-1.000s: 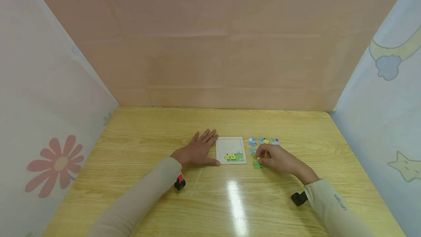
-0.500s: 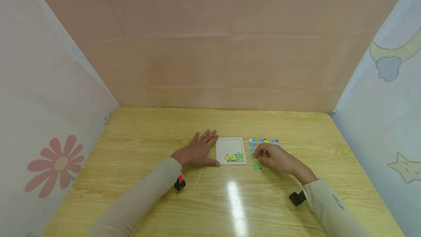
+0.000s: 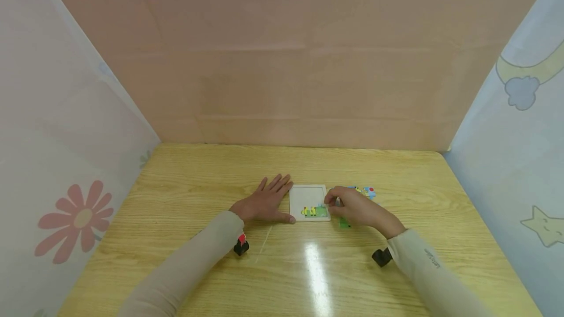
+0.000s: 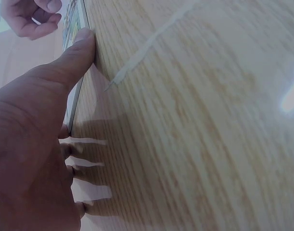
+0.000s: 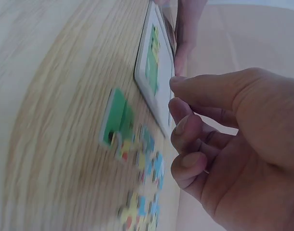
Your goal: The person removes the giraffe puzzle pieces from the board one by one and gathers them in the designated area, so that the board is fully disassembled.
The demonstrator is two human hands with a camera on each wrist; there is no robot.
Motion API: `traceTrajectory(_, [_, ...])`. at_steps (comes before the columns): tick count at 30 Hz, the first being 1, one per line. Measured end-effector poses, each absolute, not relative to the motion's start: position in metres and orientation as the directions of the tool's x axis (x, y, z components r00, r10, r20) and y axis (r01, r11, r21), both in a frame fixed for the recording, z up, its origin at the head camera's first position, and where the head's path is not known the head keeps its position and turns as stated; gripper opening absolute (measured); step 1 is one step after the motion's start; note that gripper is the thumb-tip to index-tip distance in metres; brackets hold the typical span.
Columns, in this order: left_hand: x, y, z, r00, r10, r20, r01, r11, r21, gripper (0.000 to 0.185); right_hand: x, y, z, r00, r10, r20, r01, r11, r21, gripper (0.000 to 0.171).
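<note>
In the head view my left hand (image 3: 266, 203) lies flat, fingers spread, along the left edge of a square white puzzle tray (image 3: 304, 194). Its thumb (image 4: 82, 45) touches the tray's near left corner in the left wrist view. Joined green and yellow puzzle pieces (image 3: 316, 212) lie in the tray's near right part. My right hand (image 3: 354, 206) is at the tray's right edge, fingers curled and thumb near the index finger. Whether a piece sits between those fingertips cannot be made out. Below it lies a loose green puzzle piece (image 5: 116, 118), partly covered in the head view.
Several loose blue, yellow and red puzzle pieces (image 3: 366, 192) lie right of the tray, some behind the right hand. The wooden table (image 3: 211, 175) meets a tan back wall (image 3: 246, 87). Patterned side walls (image 3: 502, 160) stand left and right.
My right hand has moved left from the loose pieces to the tray's right edge. The left hand stays where it was, and the tray looks unchanged.
</note>
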State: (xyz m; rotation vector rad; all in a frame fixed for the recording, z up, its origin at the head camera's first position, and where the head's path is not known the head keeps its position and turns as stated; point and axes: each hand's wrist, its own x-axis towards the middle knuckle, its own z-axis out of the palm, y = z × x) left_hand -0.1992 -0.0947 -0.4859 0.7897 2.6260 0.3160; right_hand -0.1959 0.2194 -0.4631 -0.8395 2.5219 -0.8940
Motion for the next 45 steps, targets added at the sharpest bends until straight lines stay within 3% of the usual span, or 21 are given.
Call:
traceTrajectory(9, [-0.198,-0.094,-0.484,-0.769,0.569,-0.291,0.481,0.815,0.324,0.112,-0.197,0.191,-0.459,-0.73,-0.668,-0.144,-0.462,0.637,-0.617,0.017])
traceTrajectory(21, [-0.199,-0.094,-0.483,-0.77,0.57,-0.285,0.482,0.814,0.325,0.111,-0.198,0.175,-0.458,-0.734,-0.651,-0.192,-0.47,0.692,-0.548,0.021])
traceTrajectory(37, [-0.199,-0.094,-0.48,-0.763,0.573,-0.298,0.474,0.81,0.344,0.111,-0.205,0.172,-0.457,-0.718,-0.634,-0.288,-0.379,0.703,-0.601,0.022])
traceTrajectory(45, [-0.199,-0.093,-0.479,-0.771,0.561,-0.3,0.463,0.818,0.34,0.111,-0.203,0.175,-0.458,-0.704,-0.663,-0.253,-0.387,0.657,-0.647,0.015])
